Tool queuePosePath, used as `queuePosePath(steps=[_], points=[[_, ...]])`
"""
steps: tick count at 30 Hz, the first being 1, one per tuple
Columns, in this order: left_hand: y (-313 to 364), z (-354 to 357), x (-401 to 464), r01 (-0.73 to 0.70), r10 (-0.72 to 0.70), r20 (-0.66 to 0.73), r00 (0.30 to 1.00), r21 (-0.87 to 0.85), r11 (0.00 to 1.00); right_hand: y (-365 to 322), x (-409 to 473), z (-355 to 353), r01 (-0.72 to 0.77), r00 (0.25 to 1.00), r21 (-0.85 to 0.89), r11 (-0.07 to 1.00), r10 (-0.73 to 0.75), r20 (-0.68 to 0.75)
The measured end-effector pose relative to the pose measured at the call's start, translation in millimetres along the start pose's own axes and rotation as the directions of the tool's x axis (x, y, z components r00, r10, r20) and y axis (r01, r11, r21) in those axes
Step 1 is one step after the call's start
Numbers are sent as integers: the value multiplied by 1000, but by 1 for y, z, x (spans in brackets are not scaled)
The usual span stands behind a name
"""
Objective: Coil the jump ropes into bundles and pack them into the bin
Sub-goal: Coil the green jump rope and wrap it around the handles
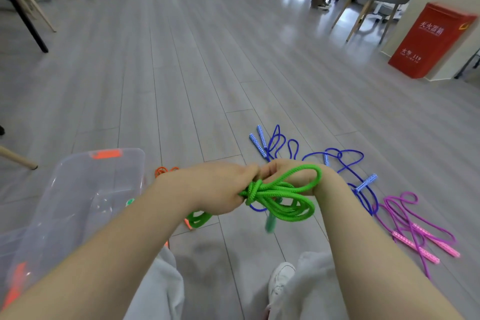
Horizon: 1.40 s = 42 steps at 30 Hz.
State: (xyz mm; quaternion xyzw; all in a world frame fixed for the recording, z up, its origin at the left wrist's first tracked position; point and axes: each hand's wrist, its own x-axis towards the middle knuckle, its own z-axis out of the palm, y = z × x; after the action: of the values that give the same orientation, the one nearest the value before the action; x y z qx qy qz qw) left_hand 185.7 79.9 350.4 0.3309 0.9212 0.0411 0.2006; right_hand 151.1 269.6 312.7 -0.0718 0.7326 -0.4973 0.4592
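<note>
Both hands hold a green jump rope (283, 201) above the floor. My left hand (218, 187) grips the wrapped end of the coil, and my right hand (293, 176) has a loop of the rope over it with its fingers curled on the strands. A green handle (270, 223) dangles blurred below the coil. The clear plastic bin (78, 189) with orange latches stands at the lower left. Loose blue ropes (335, 161) and a pink rope (413, 226) lie on the floor to the right.
Another green rope (198, 218) and an orange one (162, 171) lie partly hidden behind my left forearm. A red fire-extinguisher box (431, 39) stands far right, with chair legs (363, 18) near it and table legs (23, 13) at far left. My knees and a white shoe (281, 278) are below.
</note>
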Motion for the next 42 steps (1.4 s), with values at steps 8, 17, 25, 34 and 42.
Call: queuePosePath(steps=[8, 17, 25, 34, 42], points=[[0, 12, 11, 131, -106, -117, 987, 230, 964, -17, -1, -5, 106, 986, 3, 994, -105, -130], [-15, 22, 22, 116, -114, 52, 992, -30, 993, -25, -6, 10, -77, 977, -529, 845, -42, -210], [-21, 19, 24, 140, -133, 77, 988, -101, 985, -22, 3, 18, -131, 961, -596, 793, -47, -273], [-34, 4, 20, 79, -44, 98, 994, -384, 920, -21, -16, 0, -49, 962, -533, 845, -103, -252], [-25, 17, 30, 148, -77, 232, 970, -308, 940, -19, -1, 8, -254, 900, -692, 676, -96, -424]])
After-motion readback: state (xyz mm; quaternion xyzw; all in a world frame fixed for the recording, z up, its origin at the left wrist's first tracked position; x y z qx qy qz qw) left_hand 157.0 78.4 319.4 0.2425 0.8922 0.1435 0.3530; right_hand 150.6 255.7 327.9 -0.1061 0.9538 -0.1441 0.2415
